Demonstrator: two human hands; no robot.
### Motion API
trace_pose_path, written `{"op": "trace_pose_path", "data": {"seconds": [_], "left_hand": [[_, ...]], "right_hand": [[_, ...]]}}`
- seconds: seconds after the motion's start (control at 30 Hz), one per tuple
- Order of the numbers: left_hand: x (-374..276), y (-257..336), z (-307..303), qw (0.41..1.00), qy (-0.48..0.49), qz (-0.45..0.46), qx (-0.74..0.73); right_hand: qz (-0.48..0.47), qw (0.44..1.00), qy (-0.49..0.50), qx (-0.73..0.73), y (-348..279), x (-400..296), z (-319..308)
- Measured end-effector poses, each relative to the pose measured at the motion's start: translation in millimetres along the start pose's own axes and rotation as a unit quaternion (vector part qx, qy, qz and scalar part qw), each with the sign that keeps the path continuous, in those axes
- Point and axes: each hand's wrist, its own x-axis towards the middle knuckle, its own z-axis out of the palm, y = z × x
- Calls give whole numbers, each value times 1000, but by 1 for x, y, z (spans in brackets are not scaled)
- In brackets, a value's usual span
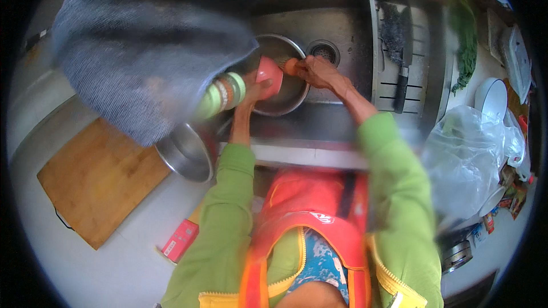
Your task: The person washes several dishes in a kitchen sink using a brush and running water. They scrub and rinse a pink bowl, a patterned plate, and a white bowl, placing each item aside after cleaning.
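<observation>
My left hand holds a small pink-red bowl, tilted inside a round metal basin. The basin stands in a stainless-steel sink. In my right hand is an orange-handled brush, its head close to the bowl's edge. Whether the brush touches the bowl is hard to tell. The sink's drain lies just beyond my right hand. A grey-blue cloth hangs close to the camera and covers part of the sink and basin.
Right of the sink, a knife and a dark scouring pad lie on a slotted rack. Green leaves, a white bowl and a plastic bag are farther right. At left are a wooden board and a metal pot.
</observation>
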Motion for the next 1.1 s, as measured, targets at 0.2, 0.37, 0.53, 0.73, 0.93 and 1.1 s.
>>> {"op": "trace_pose_path", "data": {"seconds": [0.2,0.37,0.53,0.73,0.93,1.1], "left_hand": [[24,-84,-16,948,81,58,-301],[18,-91,4,959,183,175,125],[-10,-33,41,928,134,216,271],[-24,-26,32,936,67,224,265],[-2,-60,-2,960,262,-89,-48],[17,-62,25,839,70,-165,-515]], "right_hand": [[16,994,45,94,-31,-31,-22],[29,971,135,194,-70,-58,-31],[-12,978,168,119,-73,-69,-38],[-34,974,204,97,-84,-89,-34],[-19,971,190,146,-82,-97,-27],[1,966,208,156,-73,-110,-21]]}}
